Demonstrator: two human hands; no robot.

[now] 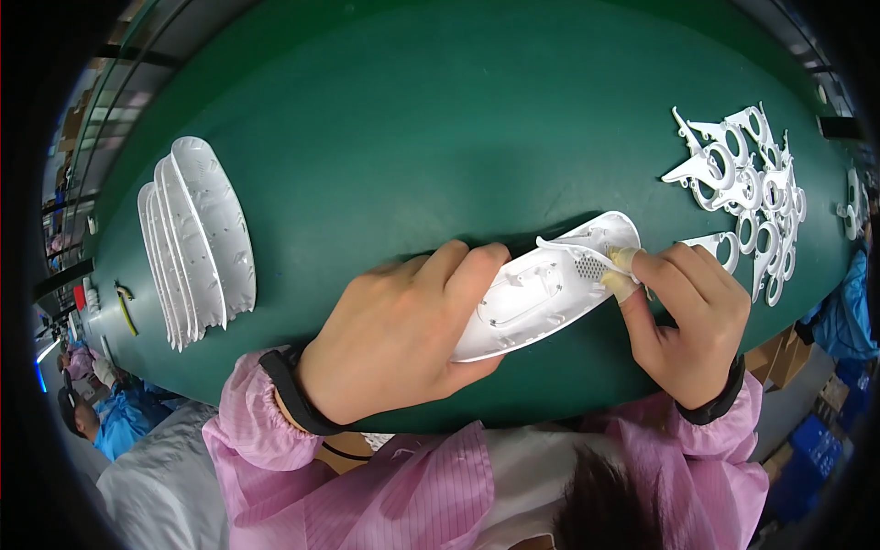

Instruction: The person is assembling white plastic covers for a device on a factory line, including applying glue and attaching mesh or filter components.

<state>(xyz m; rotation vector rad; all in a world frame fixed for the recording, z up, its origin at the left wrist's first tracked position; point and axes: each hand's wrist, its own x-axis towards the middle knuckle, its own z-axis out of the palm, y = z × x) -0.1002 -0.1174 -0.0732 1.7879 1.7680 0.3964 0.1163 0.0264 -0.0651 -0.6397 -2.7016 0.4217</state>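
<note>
My left hand (399, 325) is wrapped round the near left end of a white plastic housing shell (518, 307), holding it tilted with its hollow inside up. Ribs, small posts and a patch of speaker-like holes show inside. At the shell's right end, my right hand (692, 316) pinches a thin white plastic bracket (584, 248) between thumb and index finger, both in pale finger cots. The bracket's pointed arm reaches left over the shell's far rim. My fingers hide its right part, so I cannot tell whether it is seated in the shell.
Several similar white shells (213, 229) stand nested on the green table (431, 119) at the left. A loose pile of white ring-shaped brackets (770, 197) lies at the right. A yellow-and-black tool (126, 307) rests near the left edge. A co-worker in blue (128, 417) sits beyond it.
</note>
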